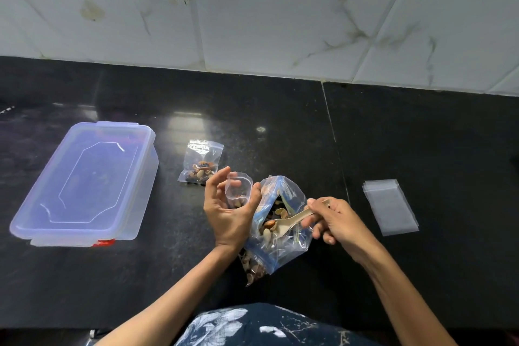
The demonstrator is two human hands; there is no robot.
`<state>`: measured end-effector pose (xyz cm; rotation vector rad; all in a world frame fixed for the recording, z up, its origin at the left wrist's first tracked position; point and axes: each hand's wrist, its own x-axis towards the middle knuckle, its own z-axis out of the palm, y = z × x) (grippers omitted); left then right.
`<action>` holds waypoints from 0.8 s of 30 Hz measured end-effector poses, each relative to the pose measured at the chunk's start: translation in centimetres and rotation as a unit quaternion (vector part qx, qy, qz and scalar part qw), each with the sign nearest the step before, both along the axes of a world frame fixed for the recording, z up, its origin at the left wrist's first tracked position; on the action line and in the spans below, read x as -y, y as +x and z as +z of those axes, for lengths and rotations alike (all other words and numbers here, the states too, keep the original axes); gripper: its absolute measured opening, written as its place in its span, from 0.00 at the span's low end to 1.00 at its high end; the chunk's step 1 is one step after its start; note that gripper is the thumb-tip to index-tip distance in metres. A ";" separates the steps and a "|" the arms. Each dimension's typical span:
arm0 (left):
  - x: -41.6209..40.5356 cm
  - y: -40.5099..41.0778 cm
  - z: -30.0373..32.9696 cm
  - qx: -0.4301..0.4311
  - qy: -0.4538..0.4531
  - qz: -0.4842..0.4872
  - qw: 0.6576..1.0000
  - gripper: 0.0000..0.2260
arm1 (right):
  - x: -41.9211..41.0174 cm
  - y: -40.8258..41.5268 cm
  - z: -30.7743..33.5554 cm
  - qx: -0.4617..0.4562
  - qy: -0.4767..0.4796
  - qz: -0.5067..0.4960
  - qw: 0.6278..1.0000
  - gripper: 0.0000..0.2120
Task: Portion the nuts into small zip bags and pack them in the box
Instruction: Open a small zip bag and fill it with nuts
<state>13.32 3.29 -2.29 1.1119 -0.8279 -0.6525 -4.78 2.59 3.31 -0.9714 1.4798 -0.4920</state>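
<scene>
Counter [112, 275]: right hand [334, 222] grips spoon [292, 220].

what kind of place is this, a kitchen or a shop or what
Probably a home kitchen: a polished black stone counter runs along a wall of white marble-look tiles, and on it sits a lidded plastic food box.

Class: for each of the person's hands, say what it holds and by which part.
Left hand grips a small clear zip bag around its open mouth. Right hand pinches a pale wooden spoon by its handle end.
</scene>
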 end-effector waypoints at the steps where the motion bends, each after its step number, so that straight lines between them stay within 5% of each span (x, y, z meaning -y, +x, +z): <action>1: 0.1 0.0 0.1 0.001 0.001 0.002 1.000 0.24 | 0.1 -0.4 0.1 0.000 -0.002 -0.003 1.000 0.11; 15: 0.6 0.1 3.4 0.073 -0.017 -0.015 0.997 0.26 | 2.5 -2.8 7.0 0.040 -0.122 -0.071 0.989 0.10; 24: 1.4 -0.8 5.1 0.083 -0.024 -0.044 0.995 0.26 | 5.0 1.6 12.2 0.038 -0.260 0.014 0.965 0.11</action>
